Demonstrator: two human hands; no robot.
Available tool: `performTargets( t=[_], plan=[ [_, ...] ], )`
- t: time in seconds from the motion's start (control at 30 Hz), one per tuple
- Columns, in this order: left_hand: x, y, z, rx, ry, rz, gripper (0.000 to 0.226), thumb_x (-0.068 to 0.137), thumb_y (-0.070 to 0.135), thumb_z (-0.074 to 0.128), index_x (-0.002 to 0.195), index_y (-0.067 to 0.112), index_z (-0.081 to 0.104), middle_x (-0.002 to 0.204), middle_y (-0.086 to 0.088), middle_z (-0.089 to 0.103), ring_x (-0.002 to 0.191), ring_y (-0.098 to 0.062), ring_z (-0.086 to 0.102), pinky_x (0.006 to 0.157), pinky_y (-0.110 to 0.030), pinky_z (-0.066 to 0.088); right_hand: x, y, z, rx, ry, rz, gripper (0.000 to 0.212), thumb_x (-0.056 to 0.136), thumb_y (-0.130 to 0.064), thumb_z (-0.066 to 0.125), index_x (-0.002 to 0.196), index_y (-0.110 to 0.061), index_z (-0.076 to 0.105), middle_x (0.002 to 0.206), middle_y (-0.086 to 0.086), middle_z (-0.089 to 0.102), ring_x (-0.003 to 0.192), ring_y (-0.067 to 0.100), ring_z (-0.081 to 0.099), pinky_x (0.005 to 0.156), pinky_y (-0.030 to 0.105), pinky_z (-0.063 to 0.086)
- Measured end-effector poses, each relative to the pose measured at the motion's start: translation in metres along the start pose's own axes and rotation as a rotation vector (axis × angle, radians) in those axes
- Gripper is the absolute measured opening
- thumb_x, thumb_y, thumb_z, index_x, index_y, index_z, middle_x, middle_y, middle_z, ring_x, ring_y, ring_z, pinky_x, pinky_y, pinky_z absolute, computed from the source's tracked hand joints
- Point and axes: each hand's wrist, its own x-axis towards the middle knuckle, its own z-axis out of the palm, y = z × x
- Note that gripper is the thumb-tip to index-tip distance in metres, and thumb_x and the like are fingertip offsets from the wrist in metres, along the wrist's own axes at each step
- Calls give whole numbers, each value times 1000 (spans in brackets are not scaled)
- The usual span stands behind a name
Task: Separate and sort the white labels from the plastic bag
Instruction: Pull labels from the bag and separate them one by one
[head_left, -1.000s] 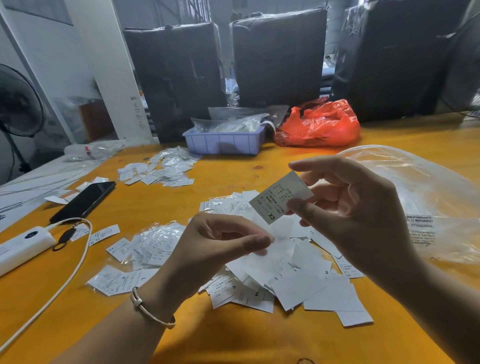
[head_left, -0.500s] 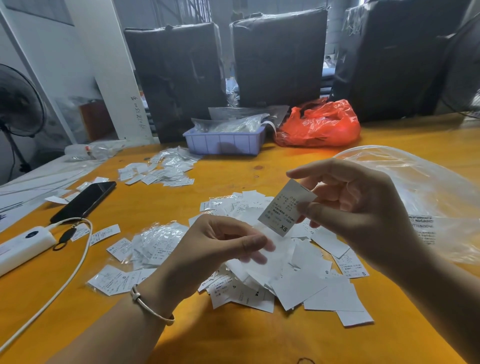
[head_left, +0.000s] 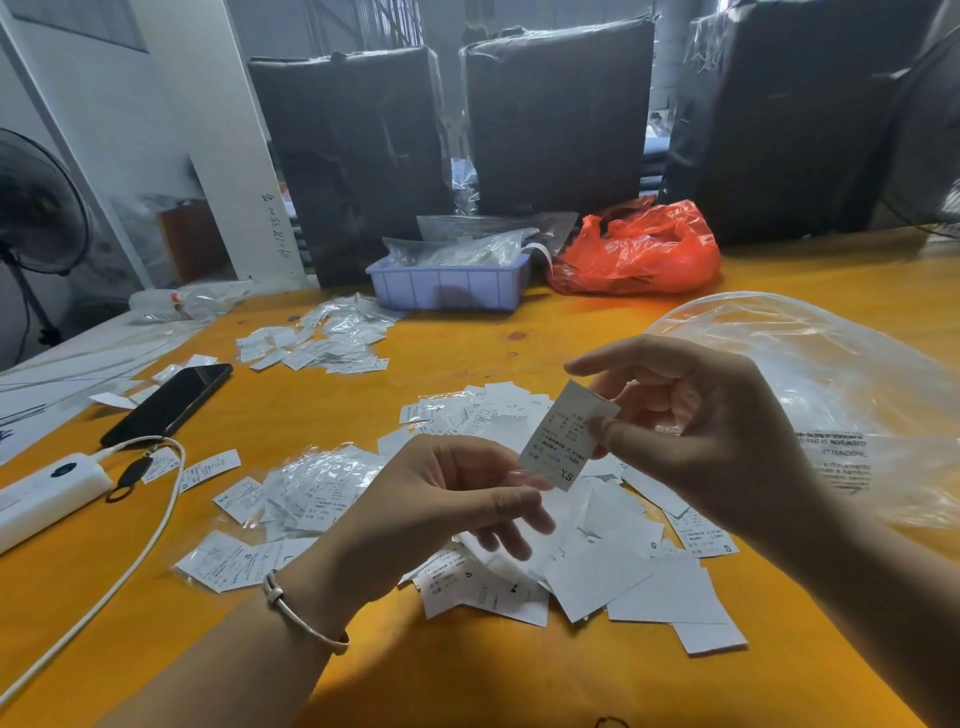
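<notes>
Right hand (head_left: 711, 436): thumb and fingers pinch the upper edge of one white printed paper label (head_left: 566, 435), marked "XS" at its lower end, held tilted above the orange desk (head_left: 467, 670). Left hand (head_left: 441, 514): fingers curled, thumb and fingertips touching the label's lower corner; silver bangle (head_left: 301, 616) on the wrist.

Directly below the hands: loose heap of white paper labels (head_left: 613, 561), some face down, some showing "S". Left of it, a pile of labels in small clear sleeves (head_left: 311, 488). A further pile of sleeved labels (head_left: 322, 338) lies toward the desk's far side.

Large clear plastic bag (head_left: 810, 374) with printed warning text lies at the right, behind the right hand.

Also on the desk: black smartphone (head_left: 169, 402), white power bank (head_left: 49, 491) with white cable (head_left: 150, 540), lilac plastic tray (head_left: 449, 286), crumpled red plastic bag (head_left: 639, 249).
</notes>
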Motion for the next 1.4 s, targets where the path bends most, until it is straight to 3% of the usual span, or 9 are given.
performTargets(
  t=[0.1,0.37,0.7,0.83,1.1,1.27,1.4],
  plan=[
    [0,-1,-1,3,-20,1,15,89,22,70,102,22,77,89,-9,77,68,-21,74,60,-21,54,-1,-1,2,-15,7,-3,40,75,10,71,98,-23,68,82,0,68,67,21,68,61,37,57],
    [1,-2,-4,-32,-6,13,18,90,28,66,101,17,76,89,-11,77,66,-21,73,59,-22,54,1,3,-3,39,4,25,42,75,18,65,102,-14,69,79,3,67,60,20,69,55,29,57],
    [1,-5,-7,-71,48,36,20,87,31,67,100,19,77,89,-12,77,68,-21,72,59,-21,53,2,3,-6,55,-32,51,38,76,18,62,99,-11,71,76,8,67,62,23,71,52,29,57],
    [1,-4,-6,-76,49,22,21,84,33,69,98,20,78,90,-12,77,68,-18,71,59,-21,54,3,3,-6,54,-77,92,35,77,18,61,96,-10,71,76,10,69,60,21,71,49,18,50],
    [1,-3,-3,-27,-8,-10,19,89,31,67,99,18,76,90,-10,77,69,-21,73,60,-21,54,3,4,-3,49,-150,145,32,78,14,62,98,-9,71,76,7,70,59,23,70,50,24,53],
    [2,-4,-2,18,8,-19,17,89,27,67,99,18,77,90,-7,77,72,-19,73,61,-21,55,2,6,2,29,-218,177,33,77,12,67,99,-12,72,75,7,72,61,21,69,54,20,51],
    [3,-5,-2,72,73,-41,26,81,37,72,96,16,79,94,-4,76,76,-14,70,65,-20,53,4,5,-2,-4,-191,172,32,78,9,69,100,-13,71,76,6,72,63,22,69,55,26,55]
  ],
)
